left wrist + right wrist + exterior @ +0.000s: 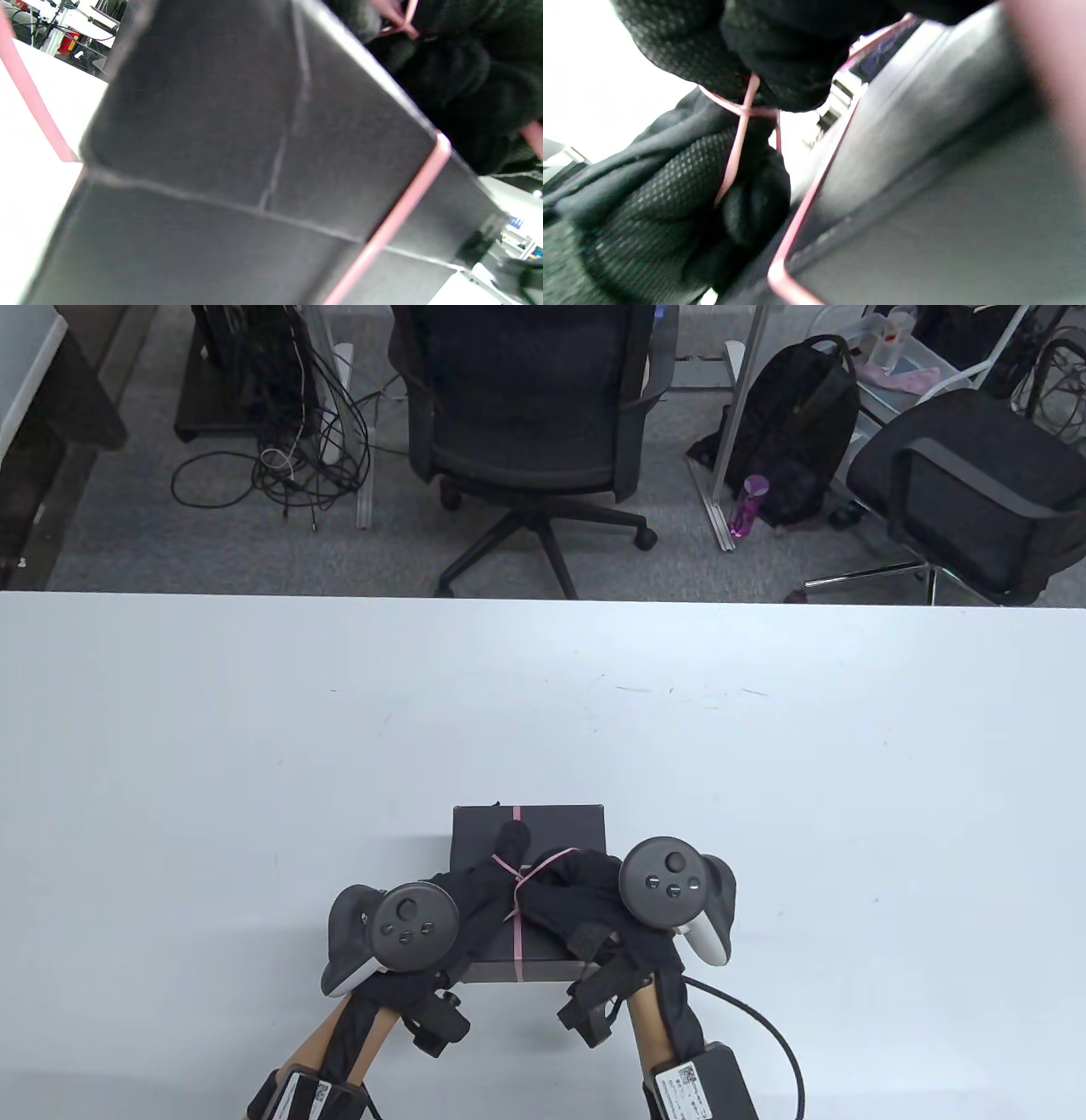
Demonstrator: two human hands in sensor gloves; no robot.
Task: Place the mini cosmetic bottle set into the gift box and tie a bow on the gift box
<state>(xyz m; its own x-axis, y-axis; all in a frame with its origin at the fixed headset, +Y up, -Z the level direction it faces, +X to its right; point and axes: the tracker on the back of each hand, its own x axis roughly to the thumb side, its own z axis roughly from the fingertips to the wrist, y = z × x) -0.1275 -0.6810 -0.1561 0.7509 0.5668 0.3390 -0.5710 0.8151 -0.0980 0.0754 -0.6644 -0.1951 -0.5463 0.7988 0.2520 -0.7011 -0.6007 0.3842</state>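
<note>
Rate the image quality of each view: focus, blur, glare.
Table view: sharp and evenly lit, soft shadows beside the gift box. Left wrist view: box side fairly clear, ribbon soft, table blown out white. Right wrist view: blurred, a pink smear at the right edge, overexposed background; the crossed ribbon between the gloved fingers is readable.

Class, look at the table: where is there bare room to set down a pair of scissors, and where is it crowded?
Bare table lies left, right and beyond the gift box. It is crowded over the box, where the left hand and right hand work the pink ribbon.
</note>
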